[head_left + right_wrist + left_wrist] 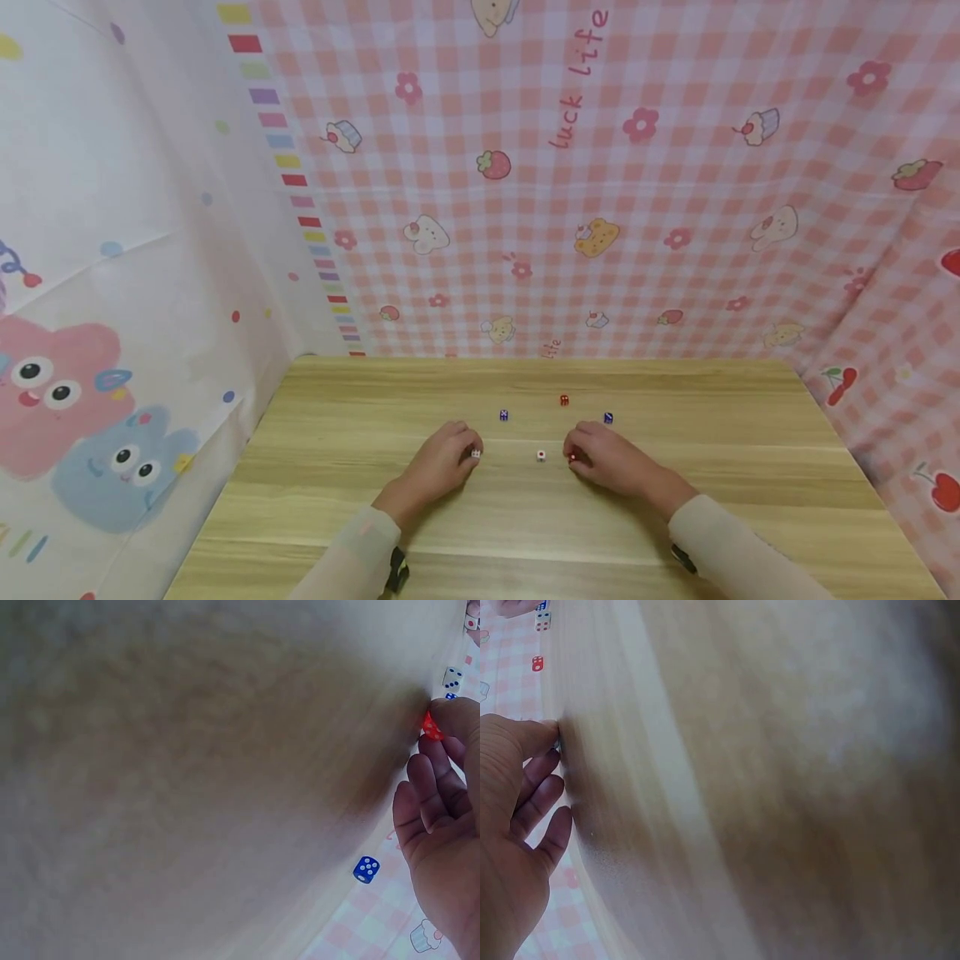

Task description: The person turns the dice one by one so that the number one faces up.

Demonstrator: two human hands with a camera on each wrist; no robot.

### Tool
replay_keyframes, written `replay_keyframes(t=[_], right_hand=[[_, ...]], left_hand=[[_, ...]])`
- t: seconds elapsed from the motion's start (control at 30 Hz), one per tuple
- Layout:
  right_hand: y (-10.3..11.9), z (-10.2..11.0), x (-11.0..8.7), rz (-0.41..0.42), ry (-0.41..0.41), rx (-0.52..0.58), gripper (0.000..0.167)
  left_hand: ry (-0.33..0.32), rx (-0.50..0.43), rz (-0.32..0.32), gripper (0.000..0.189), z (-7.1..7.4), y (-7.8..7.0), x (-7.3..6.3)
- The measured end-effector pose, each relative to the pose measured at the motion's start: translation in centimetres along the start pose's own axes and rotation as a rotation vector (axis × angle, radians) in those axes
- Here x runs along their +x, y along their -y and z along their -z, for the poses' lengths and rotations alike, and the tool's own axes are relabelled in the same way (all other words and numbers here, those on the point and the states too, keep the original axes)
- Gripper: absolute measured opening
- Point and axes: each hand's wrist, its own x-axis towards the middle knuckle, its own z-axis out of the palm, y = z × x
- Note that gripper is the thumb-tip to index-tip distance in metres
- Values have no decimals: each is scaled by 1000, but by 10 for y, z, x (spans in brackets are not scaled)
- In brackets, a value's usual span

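Observation:
On the wooden table, my left hand [438, 462] pinches a white die [476, 454] between thumb and fingertips; in the left wrist view that die is mostly hidden by the left hand [514, 802]. Across from it, my right hand [615, 462] pinches a red die [573, 457]. The right wrist view shows this red die [431, 726] at the fingertips of the right hand [442, 802], right at the tabletop. Another white die [541, 456] sits between the two hands, closer to the right one.
Behind the hands lie a blue die [504, 415], a second red die [564, 400] and, just beyond the right hand, another blue die [608, 418]. The wooden table [510, 542] ends at a pink checked cloth [540, 192] at the back. White cloth [247, 333] hangs at left.

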Motion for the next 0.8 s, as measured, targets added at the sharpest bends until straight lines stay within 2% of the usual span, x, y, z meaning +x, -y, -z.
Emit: replay_keyframes(t=[0.37, 0.57, 0.8], right_hand=[[0, -2, 0, -25, -2, -7, 12], [0, -1, 0, -11, -18, -11, 13], [1, 0, 0, -16, 12, -5, 11]], left_hand=[[-13, -15, -10, 8, 1, 0, 0], [-22, -10, -19, 9, 0, -1, 0], [-15, -15, -19, 9, 2, -3, 0]])
